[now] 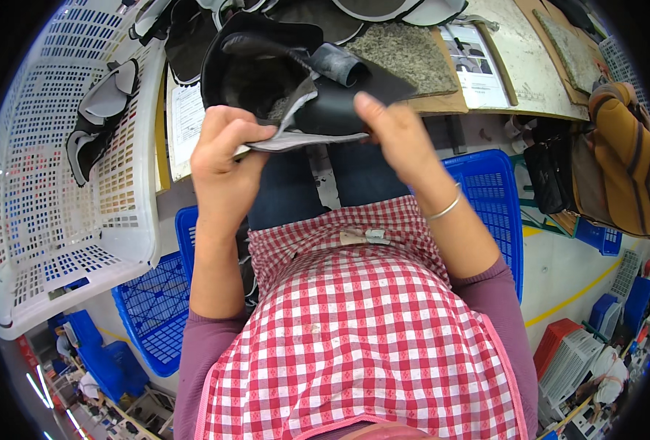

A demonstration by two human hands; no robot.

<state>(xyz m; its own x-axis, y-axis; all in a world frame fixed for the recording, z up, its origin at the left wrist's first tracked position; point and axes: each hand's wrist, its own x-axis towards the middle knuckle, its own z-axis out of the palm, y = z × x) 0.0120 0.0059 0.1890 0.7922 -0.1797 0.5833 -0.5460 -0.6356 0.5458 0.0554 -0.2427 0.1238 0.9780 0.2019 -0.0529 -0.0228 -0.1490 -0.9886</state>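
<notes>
A black shoe upper (332, 110) with grey lining is stretched between my two hands at the front edge of the workbench. My left hand (226, 150) pinches its left edge, thumb and fingers pressed together on the pale lining. On the other side my right hand (398, 136) grips the right edge, the thumb lying on the smooth black face; that hand is slightly blurred, and its fingers are mostly hidden beneath. A rolled greyish flap (340, 64) stands up on top of the piece. More black and grey shoe uppers (296, 18) lie behind it.
A white plastic basket (131, 220) at the left holds a grey-and-black upper (105, 106). On the workbench (519, 70) lie a rough stone slab (405, 59) and printed sheets (475, 66). Blue crates (490, 191) flank my legs; a mustard striped garment (618, 161) hangs at the right.
</notes>
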